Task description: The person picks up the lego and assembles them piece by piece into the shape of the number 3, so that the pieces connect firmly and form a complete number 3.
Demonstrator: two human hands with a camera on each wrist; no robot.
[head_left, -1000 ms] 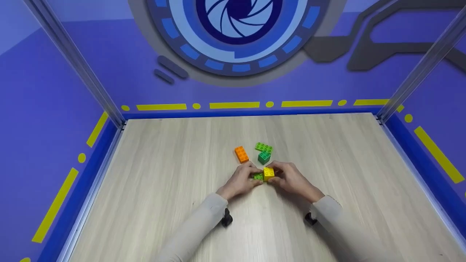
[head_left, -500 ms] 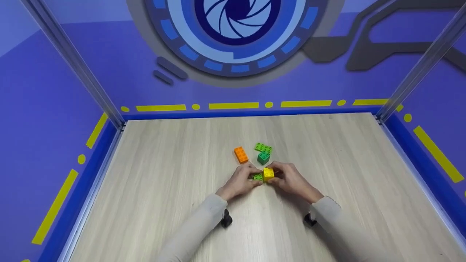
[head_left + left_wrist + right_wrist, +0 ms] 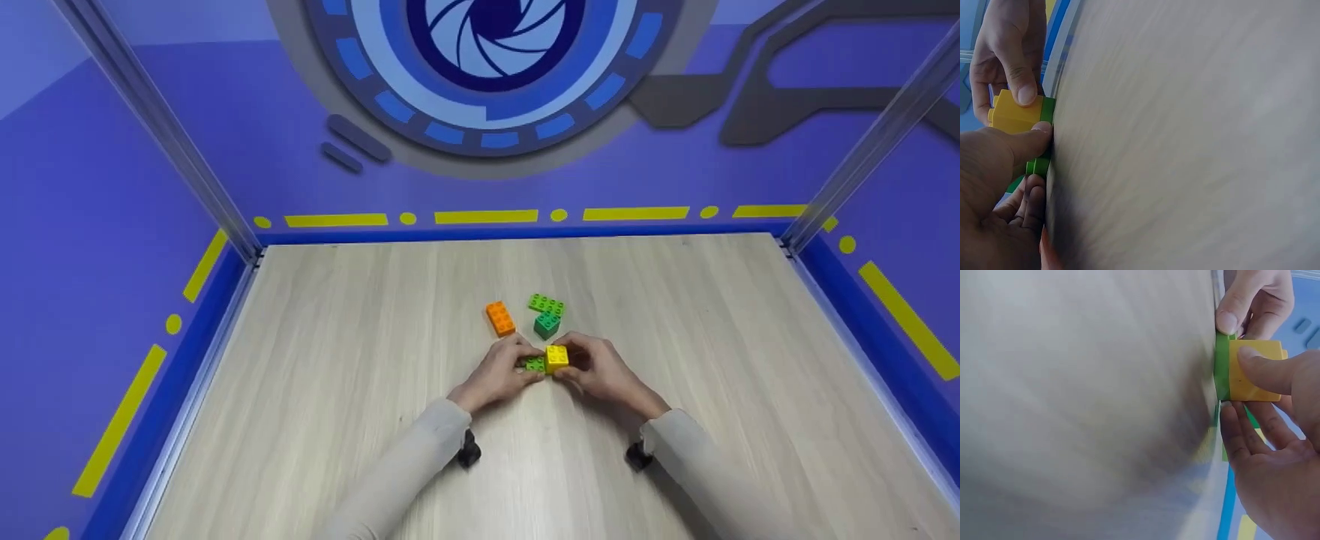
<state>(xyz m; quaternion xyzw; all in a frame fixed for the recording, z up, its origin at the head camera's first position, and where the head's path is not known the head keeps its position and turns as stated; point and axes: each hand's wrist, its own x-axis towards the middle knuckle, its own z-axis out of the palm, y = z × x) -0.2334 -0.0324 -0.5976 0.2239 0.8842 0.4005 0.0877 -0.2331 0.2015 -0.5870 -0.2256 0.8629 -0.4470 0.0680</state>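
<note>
A yellow block (image 3: 556, 360) sits on the right end of a flat light green brick (image 3: 535, 364) that lies on the table. My left hand (image 3: 501, 375) holds the flat green brick between thumb and fingers. With thumb and fingers on opposite sides, my right hand (image 3: 606, 367) grips the yellow block. In the left wrist view the yellow block (image 3: 1016, 115) stands against the green brick (image 3: 1039, 166), its studs facing away from the table. The right wrist view shows the same yellow block (image 3: 1248, 390) flush with the green brick (image 3: 1222, 365).
Just beyond my hands lie an orange brick (image 3: 500, 319), a dark green brick (image 3: 547, 325) and another flat light green brick (image 3: 546, 304). The dark green one is close to that flat brick. Blue-purple panels (image 3: 480, 187) border the wooden table (image 3: 360, 315) at the back and sides.
</note>
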